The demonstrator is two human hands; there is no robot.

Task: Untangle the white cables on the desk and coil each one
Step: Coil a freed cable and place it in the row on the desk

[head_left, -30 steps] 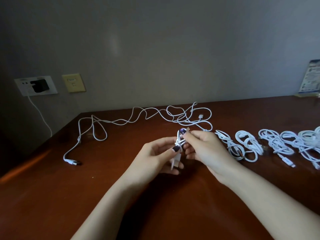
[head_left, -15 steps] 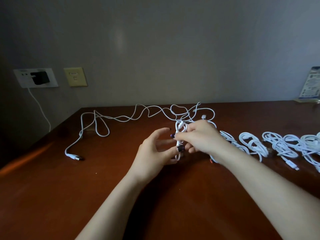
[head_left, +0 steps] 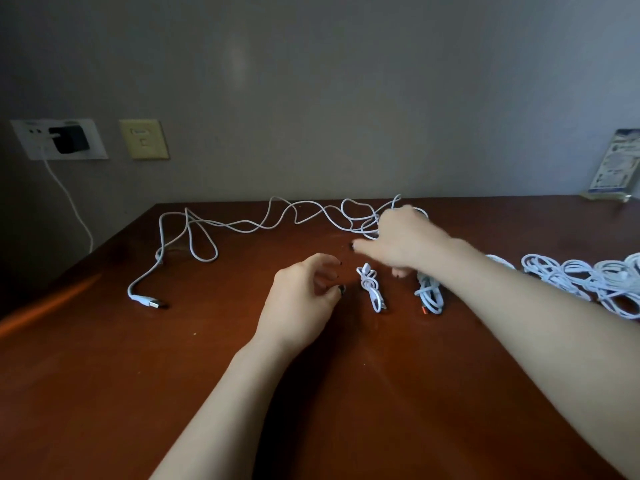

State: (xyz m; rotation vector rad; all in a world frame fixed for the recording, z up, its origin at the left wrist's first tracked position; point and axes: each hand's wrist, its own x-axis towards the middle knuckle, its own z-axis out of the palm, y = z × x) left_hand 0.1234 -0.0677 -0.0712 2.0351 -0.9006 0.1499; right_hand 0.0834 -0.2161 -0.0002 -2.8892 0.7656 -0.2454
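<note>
White coiled cable (head_left: pixel 372 289) parked centre-frame on desk (head_left: pixel 138 375), finished; left hand (head_left: pixel 304 292) loose, empty beside it; right hand (head_left: pixel 403 237) open over upper-centre tangle (head_left: pixel 160 233), likely next pick.

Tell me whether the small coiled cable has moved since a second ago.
Yes. Released by the left hand and right hand, the small coiled cable went down onto the desk, just left of the nearest coil.

Right hand (head_left: pixel 405 237) blurred, perhaps touching loose cable (head_left: pixel 161 237); coiled cables (head_left: pixel 588 282) cropped.
</note>
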